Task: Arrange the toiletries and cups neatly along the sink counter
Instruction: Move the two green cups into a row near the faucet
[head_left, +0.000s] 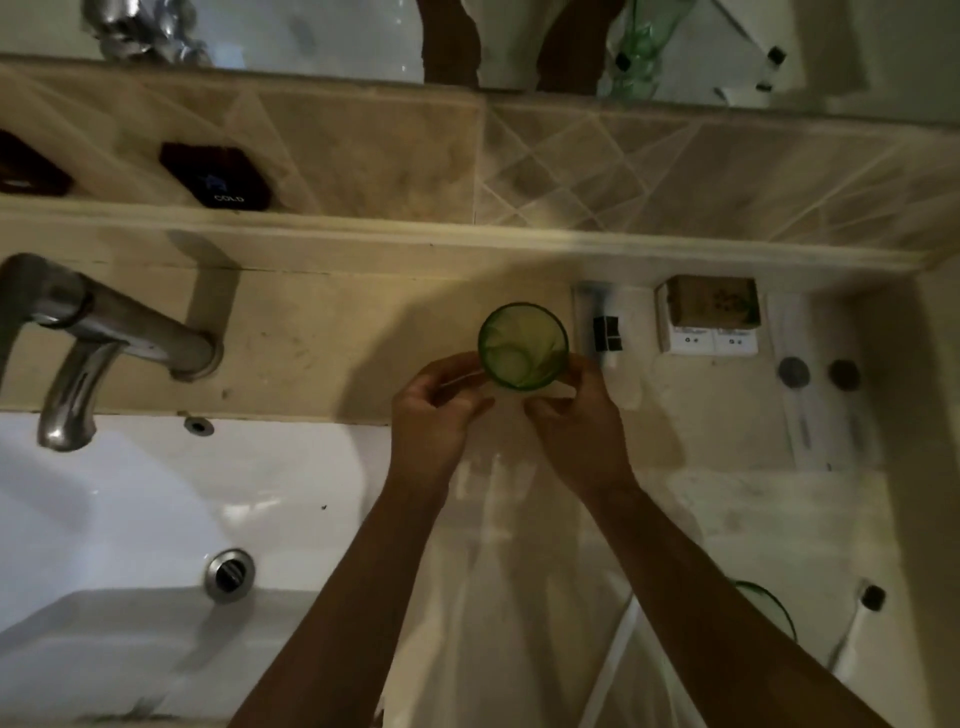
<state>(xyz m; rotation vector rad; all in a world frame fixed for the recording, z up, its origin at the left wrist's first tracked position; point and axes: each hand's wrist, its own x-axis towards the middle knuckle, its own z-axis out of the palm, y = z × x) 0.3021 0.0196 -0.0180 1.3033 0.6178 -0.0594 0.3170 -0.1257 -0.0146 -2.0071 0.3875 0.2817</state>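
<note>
A green glass cup (522, 345) stands upright on the beige counter (322, 338), right of the sink. My left hand (435, 410) curls against its near left side and my right hand (576, 415) against its near right side; both seem to touch its base. Right of the cup, along the back wall, lie a clear sachet with a black label (605, 330), a small brown box on white packets (709, 317) and a clear packet with two dark caps (815, 374). A second green cup (769, 608) peeks out behind my right forearm.
A metal tap (93, 343) reaches over the white basin (130, 519), whose drain (228, 574) is at its middle. A dark tag marked COLD (218, 176) sits on the tiled ledge. A white tube with a black cap (857, 623) lies at the near right. A mirror runs above.
</note>
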